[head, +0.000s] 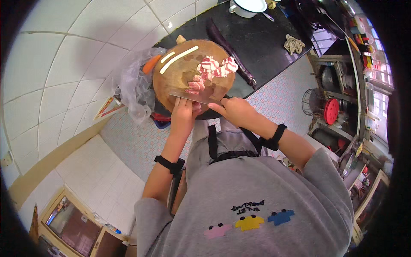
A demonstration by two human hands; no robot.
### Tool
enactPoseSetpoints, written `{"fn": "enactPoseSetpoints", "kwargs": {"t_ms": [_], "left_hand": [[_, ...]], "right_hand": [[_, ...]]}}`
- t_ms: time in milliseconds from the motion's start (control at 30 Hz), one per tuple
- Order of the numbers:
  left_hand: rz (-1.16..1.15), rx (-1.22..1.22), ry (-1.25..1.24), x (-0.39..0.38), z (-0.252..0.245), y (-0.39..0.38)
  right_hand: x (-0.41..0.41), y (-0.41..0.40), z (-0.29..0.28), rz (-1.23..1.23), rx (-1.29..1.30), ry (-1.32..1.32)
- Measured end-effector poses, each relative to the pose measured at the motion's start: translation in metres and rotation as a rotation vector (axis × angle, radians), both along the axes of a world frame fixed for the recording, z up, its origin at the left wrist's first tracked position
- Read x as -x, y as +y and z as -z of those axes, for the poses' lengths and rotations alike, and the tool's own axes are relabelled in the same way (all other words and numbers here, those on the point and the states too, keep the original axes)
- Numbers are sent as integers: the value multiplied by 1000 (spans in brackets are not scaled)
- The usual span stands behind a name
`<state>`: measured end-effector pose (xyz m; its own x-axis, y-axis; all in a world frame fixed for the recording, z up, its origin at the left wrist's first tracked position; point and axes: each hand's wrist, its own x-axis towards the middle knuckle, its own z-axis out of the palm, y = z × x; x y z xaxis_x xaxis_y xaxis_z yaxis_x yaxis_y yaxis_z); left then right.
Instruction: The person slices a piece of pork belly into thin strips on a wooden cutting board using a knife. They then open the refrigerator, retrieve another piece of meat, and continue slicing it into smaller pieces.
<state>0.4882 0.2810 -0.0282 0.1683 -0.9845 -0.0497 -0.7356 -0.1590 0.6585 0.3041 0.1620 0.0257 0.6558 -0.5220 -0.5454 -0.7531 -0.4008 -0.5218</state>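
My right hand (236,110) grips the handle of a kitchen knife (196,97), whose blade lies across a round wooden cutting board (183,75). With bent fingers my left hand (184,108) presses a piece of raw meat (196,107) at the board's near edge, close beside the blade. Just beyond the blade are cut slices of meat (196,84). Farther right on the board sits a pile of fatty meat slices (208,66). Two pale strips, the longer one (179,60) slightly curved, lie at the board's far left.
A long dark eggplant (229,49) lies right of the board on the black countertop (263,38). Left of the board are a carrot (151,64) and a clear plastic bag (136,86). Farther back stand a white enamel pot (247,12) and a crumpled cloth (293,44). Tiled wall borders the left.
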Motion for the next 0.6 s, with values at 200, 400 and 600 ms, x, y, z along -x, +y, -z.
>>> {"fn": "enactPoseSetpoints", "kwargs": {"t_ms": [200,400,600], "left_hand": [[15,46,-41,-1,3,-1],[24,-20,-17,-1,3,1],[19,-51,-19,-1,0,-2]], "right_hand": [[7,-1,-3,-10,-48,43],[0,-20,9,-3,-218,117],[-28,-13,50,-116,-136,-28]]}}
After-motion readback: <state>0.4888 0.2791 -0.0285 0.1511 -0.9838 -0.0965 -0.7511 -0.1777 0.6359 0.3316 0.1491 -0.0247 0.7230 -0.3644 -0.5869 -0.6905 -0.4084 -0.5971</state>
